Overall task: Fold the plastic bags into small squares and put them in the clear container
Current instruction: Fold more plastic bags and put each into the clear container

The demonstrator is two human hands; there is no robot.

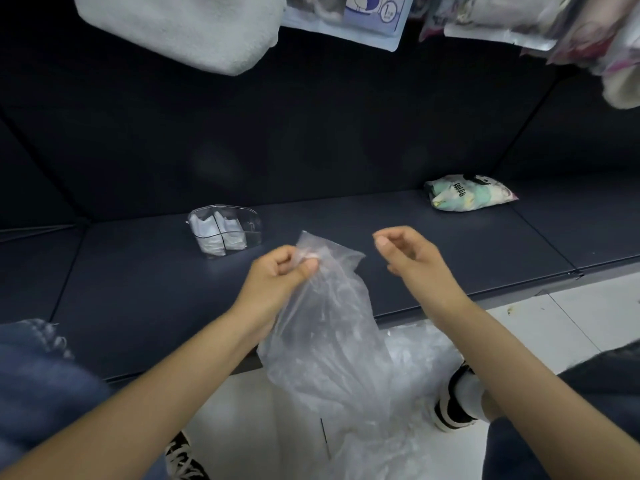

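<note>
Head view: a person crouches before a low dark shelf [346, 216], working over a clear plastic bag [325, 323]. The left hand [280, 275] pinches the bag's top edge between thumb and curled fingers [304, 256], and the crumpled film hangs down from that grip past the shelf's front edge toward the pale floor [561, 317]. The right hand [412, 252] hovers just to the right of the bag, apart from it, its fingers loosely curled with thumb and forefinger close together; it holds nothing.

The clear container [225, 230] stands on the shelf beyond the left hand, slightly to its left, and already holds folded white bags [221, 233] standing upright inside it. More clear plastic [415, 355] lies heaped on the floor below the held bag. Far to the right of the container, a printed packet [471, 192] lies flat on the shelf. Above, a grey towel [187, 29] and several packaged goods [367, 15] hang over the shelf. A black-and-white shoe [453, 407] shows under the right forearm, and blue denim [41, 382] covers the knee at lower left.
</note>
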